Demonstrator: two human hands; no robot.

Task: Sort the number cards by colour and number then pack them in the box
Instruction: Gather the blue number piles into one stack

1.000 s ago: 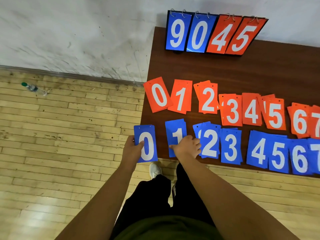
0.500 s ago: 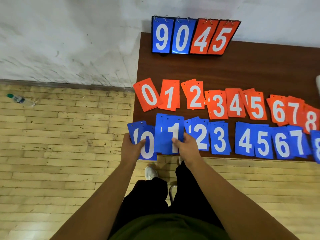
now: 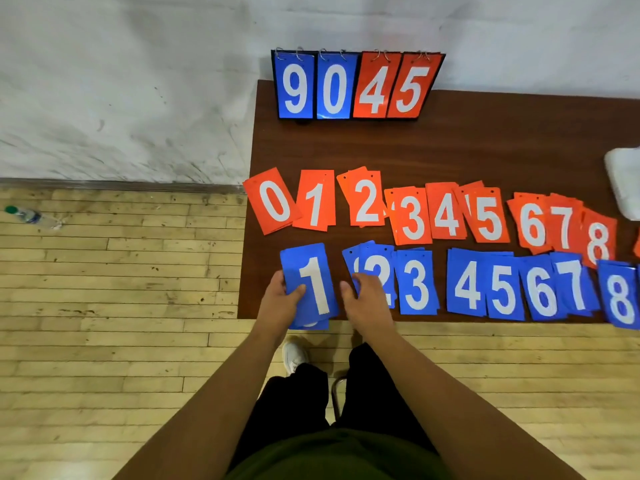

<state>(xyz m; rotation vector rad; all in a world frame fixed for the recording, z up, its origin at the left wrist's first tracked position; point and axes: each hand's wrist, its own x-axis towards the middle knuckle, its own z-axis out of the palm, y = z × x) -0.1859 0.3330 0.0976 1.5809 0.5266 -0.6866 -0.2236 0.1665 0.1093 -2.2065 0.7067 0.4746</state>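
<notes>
Blue 1 stack (image 3: 309, 271) sits in left fingers (image 3: 278, 280) (thumb (image 3: 298, 291) on top).

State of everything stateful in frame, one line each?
left grip: holds blue 1 stack, overhanging table edge
right grip: fingers on blue 2 pile, hold unclear
blue 3-8 piles: flat, overlapping
orange 0-8 piles: flat, in row
scoreboard: upright, showing 9045
bottle: lying on floor

Far strip: bare table (image 3: 485, 143) between scoreboard (image 3: 356, 84) and orange row (image 3: 446, 216).
Right edge: white object (image 3: 623, 181) intrudes.
Near half: orange row and blue row (image 3: 498, 289) packed, thin gap between, closed at right.
Near left corner: blue 1 stack (image 3: 304, 261) in left hand (image 3: 280, 303).
</notes>
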